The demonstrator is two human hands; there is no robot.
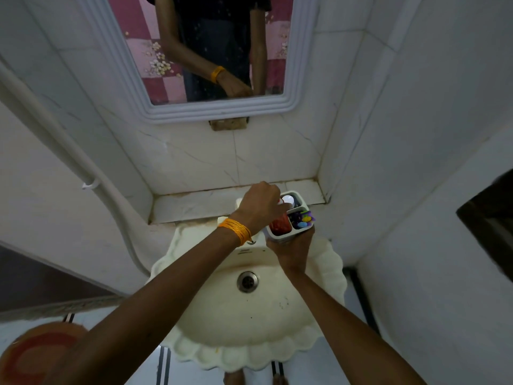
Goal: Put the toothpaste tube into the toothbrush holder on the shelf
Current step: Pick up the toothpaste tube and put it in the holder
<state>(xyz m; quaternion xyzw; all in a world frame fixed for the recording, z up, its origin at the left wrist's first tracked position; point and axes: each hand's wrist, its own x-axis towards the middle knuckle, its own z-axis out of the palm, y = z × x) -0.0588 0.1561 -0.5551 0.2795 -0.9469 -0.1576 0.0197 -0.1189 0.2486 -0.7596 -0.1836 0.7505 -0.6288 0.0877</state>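
Two hands meet over the basin at right of centre in the frame: my right hand (291, 250) is wrapped around the lower body of the white toothbrush holder (290, 215), fingers clamped on its wall, while my left hand (259, 208), crossing in from the lower left, is bunched closed over the holder's upper-left compartments. The toothpaste tube (281, 225) shows only as red in the lower-left compartment, directly beneath my left fingers, with what may be its white end at the knuckles; I cannot tell for certain which part belongs to it. Its long axis appears to run down into the holder, nearly along the camera's line of sight, so I judge the tube largely seated and the left hand, the nearer one, about to let go.

The lower-right compartment is crowded with purple, blue and yellow brush handles (303, 219), touching the divider beside the tube, so there is little room to slide rightward. A white round object (288, 198) sits in the top compartment.

The holder seems to be lifted just off the tiled shelf (194, 201), overhanging its front edge above the sink (249, 323). Open shelf lies to the left and behind, toward the wall below the mirror (216, 51); the corner wall at right closes that side. Set down short of the ledge, the holder could tip into the basin.
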